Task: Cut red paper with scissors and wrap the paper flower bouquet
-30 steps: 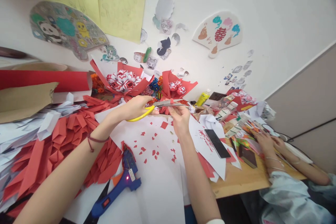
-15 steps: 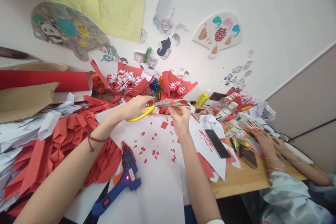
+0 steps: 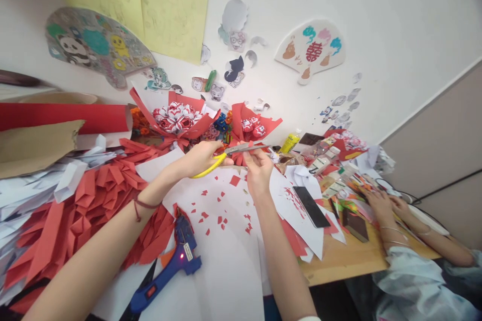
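My left hand (image 3: 205,158) is wrapped round the yellow handles of a pair of scissors (image 3: 209,166). Its metal blades point right and lie nearly together across the fingertips of my right hand (image 3: 259,170). Between those fingertips is a small piece of red paper (image 3: 251,145), partly hidden by the blades and fingers. Below both hands, red paper scraps (image 3: 221,220) are scattered over a white sheet (image 3: 226,271). A blue glue gun (image 3: 175,261) with a lit red light lies beside my left forearm.
Folded red paper strips (image 3: 101,195) and white ones (image 3: 71,178) heap up at left. Red-wrapped paper bouquets (image 3: 176,118) stand against the wall. A black phone (image 3: 311,206) lies at right, near a yellow bottle (image 3: 289,142). A co-worker's hands (image 3: 380,203) rest among craft items.
The scissor blades have come closer together and tilt upward more. My left hand has shifted slightly right, toward my right hand. The view has moved a little.
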